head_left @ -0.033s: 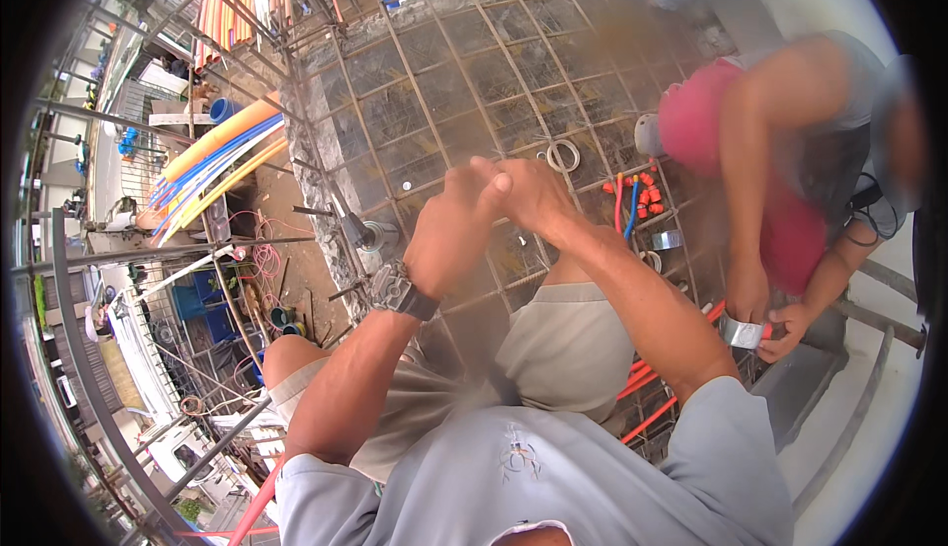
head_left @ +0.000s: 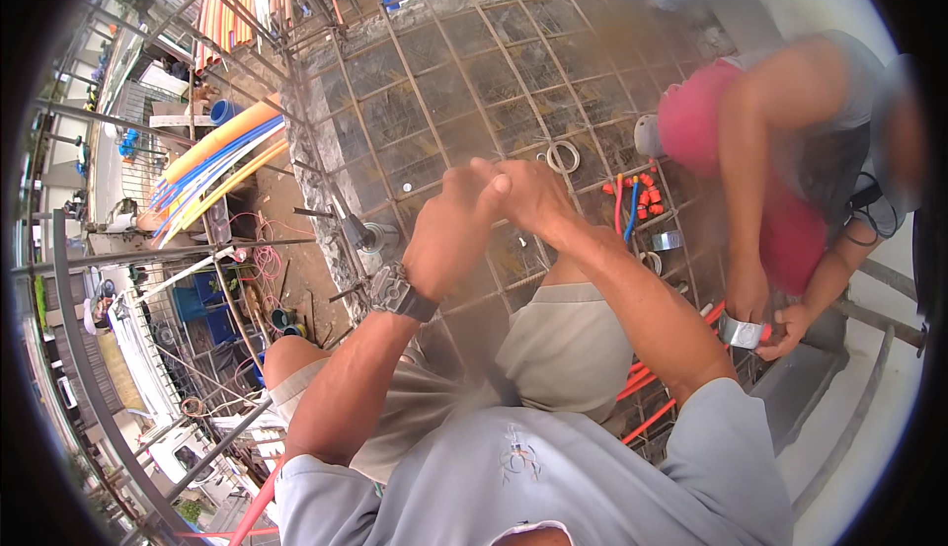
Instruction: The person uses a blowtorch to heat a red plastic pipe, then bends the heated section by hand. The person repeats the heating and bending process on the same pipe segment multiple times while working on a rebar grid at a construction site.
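Observation:
My left hand (head_left: 451, 235) and my right hand (head_left: 534, 194) meet in front of me over a mesh of steel bars (head_left: 474, 112). They are clasped together, fingers folded and a thumb lying across the join; no object shows between them. A dark wristwatch (head_left: 403, 294) is on my left wrist. Both forearms rest near my knees, in light shorts (head_left: 563, 349). Beyond my right hand lie a white ring-shaped coil (head_left: 563, 157) and, farther right, orange fittings (head_left: 644, 195) with short red and blue tube pieces (head_left: 632, 205).
At right a crouching co-worker (head_left: 790, 131) holds a silver tape roll (head_left: 743, 332) and an orange piece. Another silver roll (head_left: 668, 240) lies on the mesh. Orange tubes (head_left: 642, 378) run beside my right knee. Colored pipes (head_left: 222, 166) and scaffold bars (head_left: 148, 258) stand past the concrete edge at left.

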Motion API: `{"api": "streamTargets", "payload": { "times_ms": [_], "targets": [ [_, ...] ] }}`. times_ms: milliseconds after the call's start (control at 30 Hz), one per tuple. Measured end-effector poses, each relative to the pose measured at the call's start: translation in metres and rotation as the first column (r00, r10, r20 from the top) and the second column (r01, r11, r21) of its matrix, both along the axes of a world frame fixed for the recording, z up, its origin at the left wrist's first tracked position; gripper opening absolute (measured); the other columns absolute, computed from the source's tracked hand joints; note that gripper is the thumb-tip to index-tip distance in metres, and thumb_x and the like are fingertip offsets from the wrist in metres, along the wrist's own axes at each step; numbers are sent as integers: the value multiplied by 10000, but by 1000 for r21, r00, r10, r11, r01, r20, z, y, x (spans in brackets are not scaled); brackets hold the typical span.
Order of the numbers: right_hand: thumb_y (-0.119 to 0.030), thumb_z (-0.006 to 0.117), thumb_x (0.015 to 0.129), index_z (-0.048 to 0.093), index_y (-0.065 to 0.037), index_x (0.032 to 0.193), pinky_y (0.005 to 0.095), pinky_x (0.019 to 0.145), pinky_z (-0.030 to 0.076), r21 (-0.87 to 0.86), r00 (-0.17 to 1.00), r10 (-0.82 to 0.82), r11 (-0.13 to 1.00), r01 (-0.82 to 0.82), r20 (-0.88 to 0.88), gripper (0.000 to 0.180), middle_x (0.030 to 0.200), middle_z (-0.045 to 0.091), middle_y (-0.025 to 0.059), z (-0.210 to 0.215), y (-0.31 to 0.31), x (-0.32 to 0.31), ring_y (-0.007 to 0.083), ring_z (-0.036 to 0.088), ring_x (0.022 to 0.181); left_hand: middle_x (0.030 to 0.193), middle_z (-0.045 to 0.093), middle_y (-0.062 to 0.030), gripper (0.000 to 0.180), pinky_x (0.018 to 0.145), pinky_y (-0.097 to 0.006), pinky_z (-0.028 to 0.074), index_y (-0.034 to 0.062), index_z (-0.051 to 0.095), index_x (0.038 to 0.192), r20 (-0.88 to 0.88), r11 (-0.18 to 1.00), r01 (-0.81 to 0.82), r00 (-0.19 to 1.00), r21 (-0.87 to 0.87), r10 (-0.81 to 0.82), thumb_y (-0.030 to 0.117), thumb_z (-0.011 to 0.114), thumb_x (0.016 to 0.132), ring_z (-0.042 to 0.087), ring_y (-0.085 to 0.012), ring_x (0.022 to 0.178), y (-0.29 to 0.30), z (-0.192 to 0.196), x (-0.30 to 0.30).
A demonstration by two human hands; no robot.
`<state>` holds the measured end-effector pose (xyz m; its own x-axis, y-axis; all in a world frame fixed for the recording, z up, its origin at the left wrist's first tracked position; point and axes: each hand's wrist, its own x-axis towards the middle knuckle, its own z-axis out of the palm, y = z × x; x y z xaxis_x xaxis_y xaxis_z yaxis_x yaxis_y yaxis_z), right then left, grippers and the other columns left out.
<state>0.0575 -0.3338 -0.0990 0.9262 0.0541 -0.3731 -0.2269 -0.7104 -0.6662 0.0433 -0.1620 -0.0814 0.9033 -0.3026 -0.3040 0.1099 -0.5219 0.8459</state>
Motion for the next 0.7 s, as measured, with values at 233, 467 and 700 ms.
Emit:
{"api": "streamTargets", "payload": {
  "times_ms": [233, 467, 700],
  "targets": [
    [-462, 586, 1006, 774, -33, 842, 533, 758, 524, 152, 998, 29, 988, -21, -47, 495, 843, 743, 238, -23, -9, 18, 401, 690, 772, 883, 739, -292, 1140, 786, -508, 583, -174, 293, 1600, 163, 990, 103, 979, 100, -119, 772, 550, 1018, 755, -467, 859, -2, 14, -2],
    [-352, 626, 949, 746, -6, 845, 515, 760, 550, 50, 963, 241, 967, -248, 120, 381, 882, 756, 217, -43, -20, 21, 402, 722, 817, 978, 735, -362, 1211, 884, -544, 570, -170, 287, 1610, 170, 977, 176, 966, 117, -194, 822, 567, 972, 740, -523, 1010, -4, 21, -1],
    [-442, 600, 1023, 789, -24, 968, 530, 847, 571, 8, 992, 125, 992, -124, -35, 462, 965, 768, 256, -78, -19, 30, 459, 740, 926, 1024, 737, -366, 1171, 895, -528, 575, -152, 315, 1611, 146, 974, 181, 969, 133, -200, 806, 560, 986, 742, -513, 1038, -5, 12, 5]
  ]
}}
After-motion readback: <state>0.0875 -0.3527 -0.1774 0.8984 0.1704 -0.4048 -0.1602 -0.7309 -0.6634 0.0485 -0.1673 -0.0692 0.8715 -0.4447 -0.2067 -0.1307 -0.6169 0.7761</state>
